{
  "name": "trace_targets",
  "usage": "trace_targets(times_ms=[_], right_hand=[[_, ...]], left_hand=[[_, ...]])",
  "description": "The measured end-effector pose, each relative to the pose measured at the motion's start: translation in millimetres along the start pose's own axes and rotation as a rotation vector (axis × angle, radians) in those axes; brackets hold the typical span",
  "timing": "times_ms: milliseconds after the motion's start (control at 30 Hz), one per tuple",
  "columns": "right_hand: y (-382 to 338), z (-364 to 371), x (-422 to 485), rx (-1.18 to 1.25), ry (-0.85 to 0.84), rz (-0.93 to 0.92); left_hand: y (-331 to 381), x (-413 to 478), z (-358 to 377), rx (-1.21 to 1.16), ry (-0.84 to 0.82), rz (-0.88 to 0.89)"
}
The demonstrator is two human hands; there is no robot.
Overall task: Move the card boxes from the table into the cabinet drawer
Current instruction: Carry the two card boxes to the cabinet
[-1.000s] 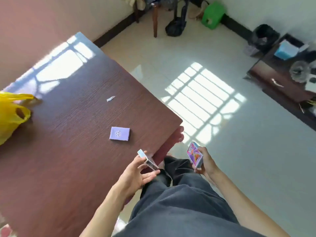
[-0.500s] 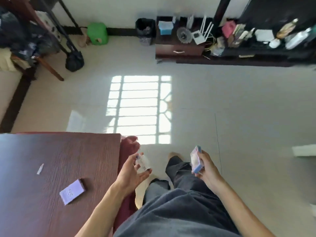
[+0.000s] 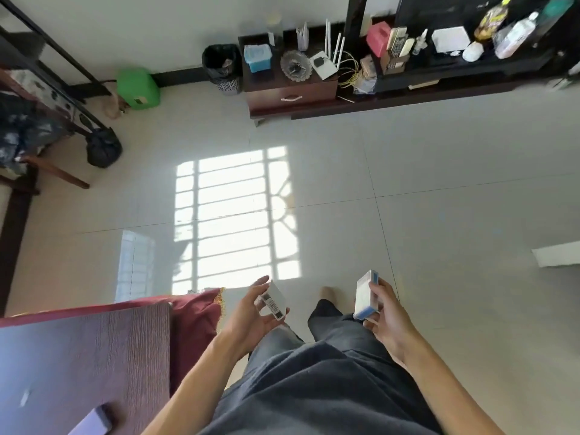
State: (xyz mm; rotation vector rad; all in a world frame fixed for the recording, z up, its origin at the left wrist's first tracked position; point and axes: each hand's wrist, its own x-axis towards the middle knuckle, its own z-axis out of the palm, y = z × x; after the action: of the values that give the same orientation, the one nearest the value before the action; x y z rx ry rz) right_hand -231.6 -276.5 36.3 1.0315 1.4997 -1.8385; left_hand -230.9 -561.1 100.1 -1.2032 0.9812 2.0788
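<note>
My left hand (image 3: 249, 318) holds a white card box (image 3: 274, 300) between thumb and fingers, its barcoded edge facing me. My right hand (image 3: 387, 318) grips a second card box (image 3: 365, 295), white with a blue end, held upright. Both hands hang over the tiled floor in front of my legs. A purple card box (image 3: 92, 423) lies on the dark wooden table (image 3: 84, 356) at the bottom left. The small brown cabinet (image 3: 320, 87) stands against the far wall, and its drawer (image 3: 292, 97) with a white handle is closed.
Across the tiled floor a black bin (image 3: 222, 67) and a green stool (image 3: 138, 87) sit left of the cabinet. A long dark shelf (image 3: 470, 75) crowded with bottles and boxes runs to the right. A chair and black bag (image 3: 103, 147) stand at the left. A red cloth (image 3: 194, 321) hangs off the table.
The view has swung from the table toward the cabinet and come nearer to it. Both hands keep their card boxes. The table and the purple box have slid to the lower left.
</note>
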Motion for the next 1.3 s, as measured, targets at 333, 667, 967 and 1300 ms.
trace_targets(times_ms=[333,667,967,1300], right_hand=[[-102,8,62,-0.013,-0.034,0.035],[-221,72,139,-0.048,0.014,0.029],[-324,108,201,0.055,0.019,0.031],[-463,131,311,0.095,-0.042,0.095]], left_hand=[[56,42,39,-0.119,0.048,0.026],[190,126,76,-0.140,0.037,0.074],[316,189,165,-0.017,-0.074,0.130],[405,253,240,-0.055,-0.028,0.144]])
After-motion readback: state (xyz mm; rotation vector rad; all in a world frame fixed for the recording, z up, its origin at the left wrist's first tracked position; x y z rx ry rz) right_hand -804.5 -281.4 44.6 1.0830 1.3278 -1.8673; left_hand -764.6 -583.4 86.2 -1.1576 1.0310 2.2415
